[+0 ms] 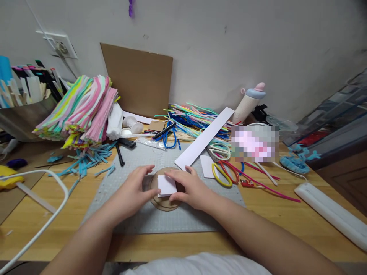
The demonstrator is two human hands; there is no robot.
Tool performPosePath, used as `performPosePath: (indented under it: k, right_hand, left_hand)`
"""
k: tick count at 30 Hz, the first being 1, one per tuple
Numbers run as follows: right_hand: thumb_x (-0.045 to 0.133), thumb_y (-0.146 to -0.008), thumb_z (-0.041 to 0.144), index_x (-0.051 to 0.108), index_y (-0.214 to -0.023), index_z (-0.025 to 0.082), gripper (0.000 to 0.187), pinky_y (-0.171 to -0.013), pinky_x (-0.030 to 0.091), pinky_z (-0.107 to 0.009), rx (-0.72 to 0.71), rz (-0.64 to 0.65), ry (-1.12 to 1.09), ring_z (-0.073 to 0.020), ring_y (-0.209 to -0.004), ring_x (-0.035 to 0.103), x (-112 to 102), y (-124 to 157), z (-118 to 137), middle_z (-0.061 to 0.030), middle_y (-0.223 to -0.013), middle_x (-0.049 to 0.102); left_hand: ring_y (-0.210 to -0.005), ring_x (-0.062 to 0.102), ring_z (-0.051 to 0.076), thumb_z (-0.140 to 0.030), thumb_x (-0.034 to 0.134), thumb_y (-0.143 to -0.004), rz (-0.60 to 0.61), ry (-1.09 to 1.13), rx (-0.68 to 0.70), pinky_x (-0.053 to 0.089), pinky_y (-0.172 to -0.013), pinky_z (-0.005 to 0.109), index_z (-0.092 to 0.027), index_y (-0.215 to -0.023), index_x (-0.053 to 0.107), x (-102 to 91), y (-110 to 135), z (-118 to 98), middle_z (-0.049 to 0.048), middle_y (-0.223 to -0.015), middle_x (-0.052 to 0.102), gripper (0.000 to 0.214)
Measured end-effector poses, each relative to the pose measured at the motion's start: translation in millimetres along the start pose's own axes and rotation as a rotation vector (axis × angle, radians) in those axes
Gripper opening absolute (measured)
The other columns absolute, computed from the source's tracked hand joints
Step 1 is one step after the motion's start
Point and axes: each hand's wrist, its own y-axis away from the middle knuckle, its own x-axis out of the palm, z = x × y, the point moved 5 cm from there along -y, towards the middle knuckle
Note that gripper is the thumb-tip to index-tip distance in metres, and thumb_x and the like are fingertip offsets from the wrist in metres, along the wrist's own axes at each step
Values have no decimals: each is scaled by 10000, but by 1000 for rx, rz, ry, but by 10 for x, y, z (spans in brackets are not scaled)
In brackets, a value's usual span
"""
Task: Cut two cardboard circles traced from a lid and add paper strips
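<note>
A small white square card (166, 186) lies on a brown cardboard disc (165, 205) in the middle of a grey cutting mat (160, 219). My left hand (134, 190) rests on the disc's left side, fingers curled down against the card's edge. My right hand (190, 187) presses on the card from the right, thumb at its near corner and fingers along its far edge. Both hands are pinching or holding the card flat against the disc.
A long white paper strip (205, 138) and a small white card (207, 166) lie beyond the hands. Yellow scissors (222, 175) and white scissors (220, 151) sit to the right. Stacked coloured pipe cleaners (83, 107), black pens (119, 154), a cardboard sheet (139, 80), a bottle (249, 102) surround the mat.
</note>
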Motion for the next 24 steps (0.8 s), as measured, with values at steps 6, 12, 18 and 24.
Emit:
performPosePath:
  k: [6, 12, 18, 24]
  right_hand:
    - [679, -832, 287, 519, -1280, 248, 477, -1081, 189, -520, 90, -73, 58, -246, -1283, 449, -300, 70, -98, -89, -1367, 542]
    - [721, -781, 223, 561, -1210, 269, 459, -1031, 227, -522, 106, 45, 171, -266, -1224, 494, -336, 163, -126, -73, -1288, 602]
    - [766, -757, 279, 570, -1192, 263, 477, -1044, 203, -527, 89, 40, 173, -258, -1251, 477, -240, 117, -96, -77, -1323, 581]
    - [751, -769, 346, 560, -1248, 261, 522, -1050, 230, -519, 100, 42, 169, -275, -1309, 416, -233, 124, -93, -108, -1430, 472]
  left_hand:
    - [-1164, 477, 311, -311, 739, -696, 40, -329, 164, 372, -980, 476, -201, -1261, 502, 235, 90, 45, 118, -1251, 543, 622]
    - [-1131, 495, 307, -285, 716, -729, 18, -458, 170, 378, -951, 479, -199, -1148, 605, 270, 51, 18, 108, -1221, 563, 442]
    - [-1157, 483, 292, -297, 674, -766, 45, -417, 132, 381, -995, 453, -169, -1160, 593, 226, 64, 65, 119, -1248, 519, 422]
    - [-1159, 481, 281, -310, 679, -763, 64, -412, 155, 383, -1001, 436, -172, -1194, 562, 228, 60, 77, 117, -1255, 509, 468]
